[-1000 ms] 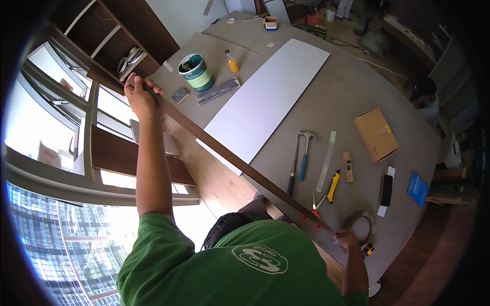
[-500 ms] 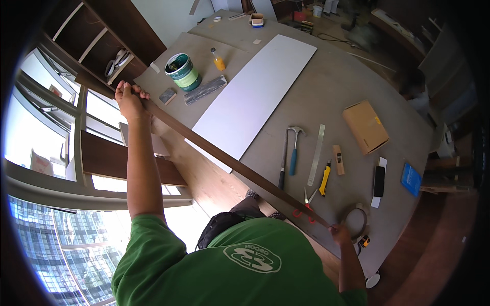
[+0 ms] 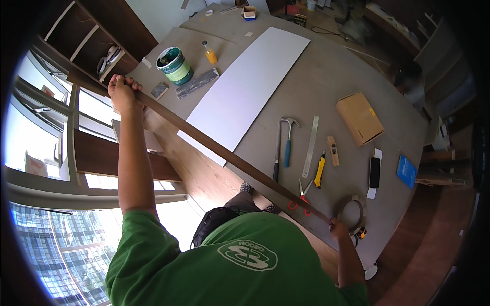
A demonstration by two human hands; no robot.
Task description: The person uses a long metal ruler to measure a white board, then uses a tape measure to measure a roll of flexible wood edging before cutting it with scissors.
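Note:
A long, narrow brown strip of edge banding [image 3: 224, 151] is stretched slantwise in front of me, above the table's near edge. At its far left end, my left hand [image 3: 124, 93] is raised with the fingers closed on it. My right hand [image 3: 337, 229] pinches the other end, low on the right. Right beside that hand lies a brown roll of banding [image 3: 362, 210]; whether it joins the strip I cannot tell. Under the strip's line sits a long white board [image 3: 250, 89], partly covered by it. Red-handled scissors [image 3: 306, 193] are also partly hidden there.
On the grey table [image 3: 311, 76] lie a claw hammer [image 3: 287, 148], a steel ruler [image 3: 311, 148], a yellow utility knife [image 3: 320, 171], a small wooden plane [image 3: 333, 150], a cardboard box [image 3: 360, 118] and a tape measure [image 3: 361, 233]. Farther left stand a green bucket [image 3: 179, 73] and an orange bottle [image 3: 210, 53].
The view has shifted a little, so the table's things appear slightly higher and farther left. Both hands keep their hold on the strip, which stays stretched.

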